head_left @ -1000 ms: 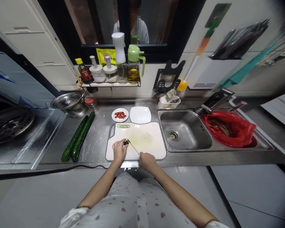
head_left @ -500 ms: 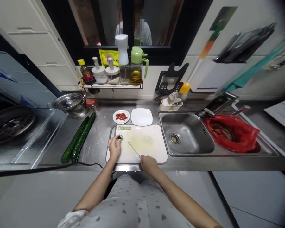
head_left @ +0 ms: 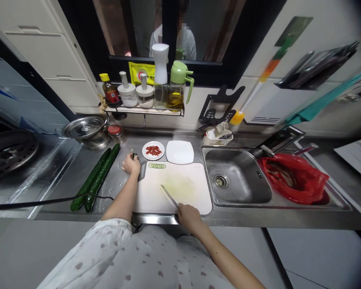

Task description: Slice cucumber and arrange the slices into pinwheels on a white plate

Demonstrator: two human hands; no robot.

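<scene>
My left hand (head_left: 131,163) is closed on a short cucumber piece (head_left: 134,155), over the steel counter just beyond the top left corner of the white cutting board (head_left: 192,192). In my right hand (head_left: 189,216) is a knife (head_left: 169,196), its blade pointing up and left across the board's lower middle. A row of overlapping cucumber slices (head_left: 157,165) lies along the board's upper left edge. Behind the board stand a small plate of chopped red pieces (head_left: 153,150) and a white square plate (head_left: 179,151). Two whole cucumbers (head_left: 100,176) rest on the counter to the left.
At the right is a steel sink (head_left: 237,176), with a red plastic bag (head_left: 297,178) beside it. A lidded pot (head_left: 88,132) and a red-lidded jar (head_left: 116,134) stand back left. Above hangs a rack of seasonings (head_left: 144,110). A black cord (head_left: 48,202) crosses the left counter.
My left hand has moved left and away from me with the cucumber piece, off the board and over the counter. My right hand keeps the knife at nearly the same spot.
</scene>
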